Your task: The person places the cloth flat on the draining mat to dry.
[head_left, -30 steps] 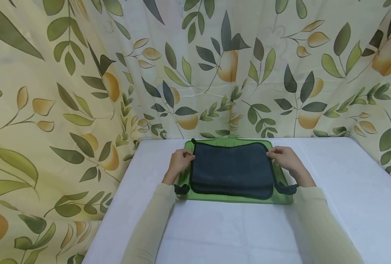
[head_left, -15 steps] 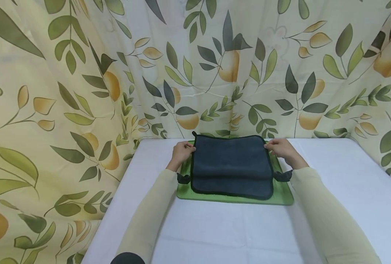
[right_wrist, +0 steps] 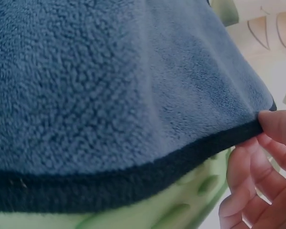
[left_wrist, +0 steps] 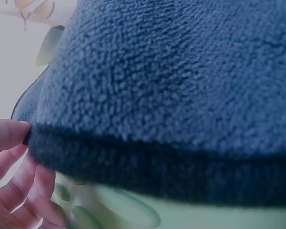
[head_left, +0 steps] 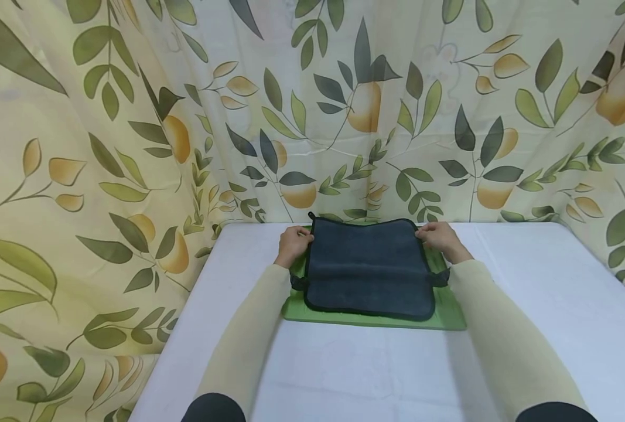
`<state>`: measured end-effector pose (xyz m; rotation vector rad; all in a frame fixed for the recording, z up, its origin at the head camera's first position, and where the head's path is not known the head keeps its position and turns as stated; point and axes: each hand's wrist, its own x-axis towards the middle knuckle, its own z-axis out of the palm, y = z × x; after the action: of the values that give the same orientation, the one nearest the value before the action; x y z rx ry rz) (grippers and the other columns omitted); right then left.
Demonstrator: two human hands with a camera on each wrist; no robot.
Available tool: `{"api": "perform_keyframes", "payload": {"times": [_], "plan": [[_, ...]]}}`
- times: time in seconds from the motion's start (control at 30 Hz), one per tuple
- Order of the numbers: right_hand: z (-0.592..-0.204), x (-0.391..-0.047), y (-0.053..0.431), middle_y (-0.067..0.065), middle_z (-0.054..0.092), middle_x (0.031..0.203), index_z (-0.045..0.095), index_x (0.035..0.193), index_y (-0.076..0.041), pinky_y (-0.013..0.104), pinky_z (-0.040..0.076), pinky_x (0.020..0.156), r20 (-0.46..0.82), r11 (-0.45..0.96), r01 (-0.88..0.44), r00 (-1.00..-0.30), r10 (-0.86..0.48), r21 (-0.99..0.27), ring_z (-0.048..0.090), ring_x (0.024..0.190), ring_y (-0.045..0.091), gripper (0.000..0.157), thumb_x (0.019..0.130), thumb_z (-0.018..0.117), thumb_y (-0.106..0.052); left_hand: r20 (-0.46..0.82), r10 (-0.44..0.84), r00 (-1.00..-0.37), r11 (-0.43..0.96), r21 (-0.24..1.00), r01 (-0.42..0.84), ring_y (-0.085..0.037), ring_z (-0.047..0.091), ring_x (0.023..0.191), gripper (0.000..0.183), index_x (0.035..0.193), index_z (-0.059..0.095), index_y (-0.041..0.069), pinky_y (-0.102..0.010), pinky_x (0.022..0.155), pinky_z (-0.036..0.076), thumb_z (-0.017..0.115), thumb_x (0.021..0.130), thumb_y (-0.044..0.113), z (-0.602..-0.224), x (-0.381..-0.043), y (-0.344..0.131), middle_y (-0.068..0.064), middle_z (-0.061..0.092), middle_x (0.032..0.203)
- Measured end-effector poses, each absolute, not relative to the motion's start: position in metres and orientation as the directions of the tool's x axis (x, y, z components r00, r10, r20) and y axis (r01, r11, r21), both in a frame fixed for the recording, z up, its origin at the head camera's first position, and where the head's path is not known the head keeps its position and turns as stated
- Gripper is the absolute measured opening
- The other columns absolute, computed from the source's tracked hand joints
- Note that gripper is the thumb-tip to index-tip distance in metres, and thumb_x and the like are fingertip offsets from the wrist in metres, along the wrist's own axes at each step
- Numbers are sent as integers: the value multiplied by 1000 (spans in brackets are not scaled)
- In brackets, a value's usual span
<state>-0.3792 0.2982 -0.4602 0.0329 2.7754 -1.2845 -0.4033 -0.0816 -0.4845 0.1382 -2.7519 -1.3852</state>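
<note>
A dark blue-grey cloth (head_left: 370, 252) with black edging lies over a green tray (head_left: 451, 310), its far part lifted and a crease running across the middle. My left hand (head_left: 294, 245) pinches the cloth's left edge near the far corner, thumb on top. On the opposite side my right hand (head_left: 441, 239) pinches the right edge near its far corner. Up close in the left wrist view the cloth (left_wrist: 171, 81) has a fuzzy pile. Beneath its dark border, the right wrist view shows part of the green tray (right_wrist: 200, 195) with raised oval bumps.
A white-covered table (head_left: 354, 375) carries the tray, close to its far edge. Behind and to the left hangs a curtain (head_left: 185, 105) printed with leaves and fruit. Black straps sit around both wrists.
Both hands have moved slightly away from me, drawing the cloth's far edge up and back, over the tray's far rim. The right hand has also come a little inward.
</note>
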Motion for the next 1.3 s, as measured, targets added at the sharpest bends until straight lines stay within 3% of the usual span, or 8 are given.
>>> {"api": "perform_keyframes", "payload": {"times": [0.17,0.37,0.6,0.77,0.97,1.13,1.3], "plan": [[-463,-384,297,25,60,117,64,117,9,32,48,71,-78,659,64,-997,9,-749,63,81,23,32,103,53,-19,-7,-116,-993,592,802,-75,-19,58,73,15,102,75,12,-29,60,43,69,98,25,-486,-407,-81,-8,72,98],[-463,-386,296,15,66,93,66,114,8,31,46,69,-61,670,69,-998,35,-739,61,78,24,31,102,55,-19,-32,-151,-988,613,781,-119,-22,61,74,13,101,74,15,-34,62,44,69,98,27,-488,-411,-77,-7,74,104],[-465,-389,295,1,63,69,66,111,9,29,42,66,-60,698,73,-997,43,-713,54,72,16,30,102,56,-18,-24,-153,-988,674,729,-122,-21,57,67,12,101,73,18,-34,60,43,67,100,28,-488,-410,-72,-6,73,97],[-466,-386,294,6,67,73,66,111,9,29,43,66,-80,716,82,-996,36,-693,59,73,19,30,101,57,-18,-24,-122,-992,710,697,-104,-20,56,65,13,106,72,18,-33,59,43,66,100,28,-488,-408,-74,-7,72,95],[-468,-376,303,19,71,100,64,116,9,30,50,68,-88,700,61,-996,-3,-712,63,77,15,35,102,52,-20,-8,-40,-999,753,657,-36,-22,56,65,22,117,68,16,-34,59,43,66,99,29,-484,-397,-83,-10,71,94],[-466,-361,313,26,69,111,61,121,10,27,49,71,-62,682,7,-996,-56,-731,63,81,14,38,105,51,-23,45,59,-997,768,636,74,-20,63,69,16,111,70,16,-33,61,47,66,98,25,-482,-382,-98,-6,74,92],[-460,-331,315,26,70,109,60,122,8,30,48,71,-48,696,-35,-994,-99,-717,65,85,23,39,107,51,-27,96,168,-981,749,635,191,-16,65,70,10,104,73,15,-29,63,49,67,97,21,-482,-360,-111,-4,74,89]]}}
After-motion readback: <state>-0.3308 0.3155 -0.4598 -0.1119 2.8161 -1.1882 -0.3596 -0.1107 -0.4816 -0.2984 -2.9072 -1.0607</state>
